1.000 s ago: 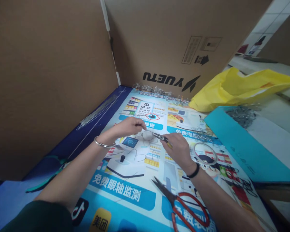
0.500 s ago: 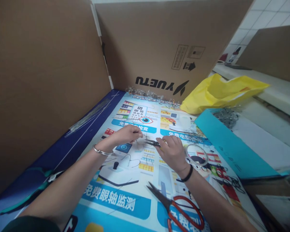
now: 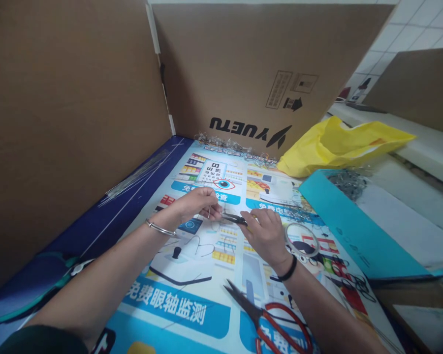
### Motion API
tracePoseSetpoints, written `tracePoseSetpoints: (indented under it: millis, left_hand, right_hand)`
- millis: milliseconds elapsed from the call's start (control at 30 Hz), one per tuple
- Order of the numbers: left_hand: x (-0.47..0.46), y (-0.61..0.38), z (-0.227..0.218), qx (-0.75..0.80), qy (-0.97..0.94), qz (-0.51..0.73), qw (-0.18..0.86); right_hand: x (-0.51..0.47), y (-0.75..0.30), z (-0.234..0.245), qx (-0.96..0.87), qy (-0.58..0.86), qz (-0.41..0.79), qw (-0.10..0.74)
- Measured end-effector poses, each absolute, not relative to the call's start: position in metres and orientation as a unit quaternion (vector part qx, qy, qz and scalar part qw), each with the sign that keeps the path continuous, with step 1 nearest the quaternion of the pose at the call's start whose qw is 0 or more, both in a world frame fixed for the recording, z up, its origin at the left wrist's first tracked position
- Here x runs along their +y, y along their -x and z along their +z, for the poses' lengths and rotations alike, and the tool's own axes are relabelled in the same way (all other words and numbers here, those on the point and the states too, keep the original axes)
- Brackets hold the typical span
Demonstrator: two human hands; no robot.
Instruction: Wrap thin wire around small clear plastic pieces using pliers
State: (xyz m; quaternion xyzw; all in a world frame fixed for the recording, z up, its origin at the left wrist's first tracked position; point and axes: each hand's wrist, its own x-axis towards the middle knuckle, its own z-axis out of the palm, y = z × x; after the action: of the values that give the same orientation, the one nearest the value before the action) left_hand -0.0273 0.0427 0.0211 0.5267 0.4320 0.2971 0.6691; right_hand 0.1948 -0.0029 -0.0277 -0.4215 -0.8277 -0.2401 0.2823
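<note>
My right hand (image 3: 266,233) is closed around a pair of pliers (image 3: 235,219), whose dark, narrow jaws point left. My left hand (image 3: 200,203) pinches a thin wire (image 3: 209,212) right by the jaw tips. The fine detail where wire and jaws meet is too small to make out. Under both hands lies a printed poster (image 3: 192,307), with thin curved wire pieces (image 3: 198,245) on it. Closer to me rest red-handled scissors (image 3: 260,314), their blades toward the hands. A roll of clear tape (image 3: 315,235) is beside my right wrist.
Cardboard panels (image 3: 243,59) stand at the back and left. Tangled wire bits (image 3: 225,143) line the back edge. On the right are a yellow bag (image 3: 317,150) and a blue box (image 3: 354,231) holding a wire heap (image 3: 349,184). Straight wires (image 3: 136,177) and a teal-handled tool (image 3: 40,300) lie left.
My left hand has moved slightly right and turned, bringing its fingers closer to the plier tips. The pliers remain in my right hand. The whole view has shifted a little.
</note>
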Motion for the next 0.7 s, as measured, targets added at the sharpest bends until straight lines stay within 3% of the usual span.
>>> tracePoseSetpoints:
  millis: [700]
  left_hand:
    - [0.0434, 0.0257, 0.0127, 0.421, -0.517, 0.282, 0.69]
  right_hand:
    - [-0.0052, -0.1953, -0.0254, -0.841, 0.397, -0.266, 0.256]
